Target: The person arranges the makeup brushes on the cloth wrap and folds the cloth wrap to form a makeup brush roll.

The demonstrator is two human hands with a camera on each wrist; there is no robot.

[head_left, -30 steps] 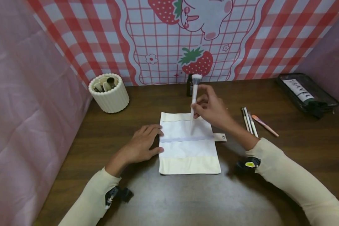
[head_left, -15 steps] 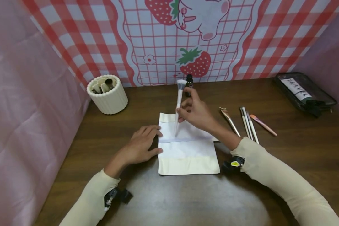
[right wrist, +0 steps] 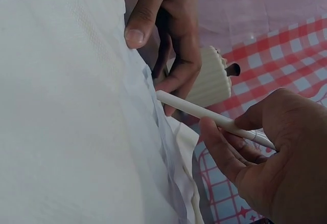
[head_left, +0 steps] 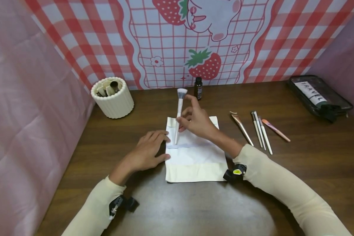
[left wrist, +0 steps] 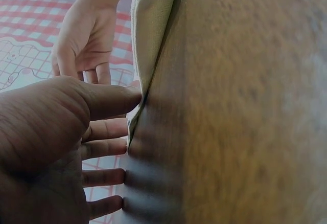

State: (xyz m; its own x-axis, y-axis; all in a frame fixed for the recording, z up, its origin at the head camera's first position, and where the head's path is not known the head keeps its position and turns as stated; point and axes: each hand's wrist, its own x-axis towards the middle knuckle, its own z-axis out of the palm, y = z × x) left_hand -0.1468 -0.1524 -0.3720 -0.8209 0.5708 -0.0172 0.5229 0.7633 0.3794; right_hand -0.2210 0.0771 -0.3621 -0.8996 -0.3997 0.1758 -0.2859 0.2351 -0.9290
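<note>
Pinching the white brush (head_left: 180,107) between thumb and fingers, the right hand (head_left: 196,120) held it bristles up over the cream cloth case (head_left: 196,173), near its left edge. Whether the handle's tip touched the case's lilac band (head_left: 191,145) was hard to tell. The left hand (head_left: 147,150), gripping nothing, rested its nearly straight fingers on that edge. Behind the case stood a dark bottle (head_left: 198,89); right of the case lay loose brushes (head_left: 265,136).

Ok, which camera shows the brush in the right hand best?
The head view: it shows the brush from bristles down to handle tip, held in the right hand. The right wrist view shows the handle closer, but no bristles. In the left wrist view I can't see it.
</note>
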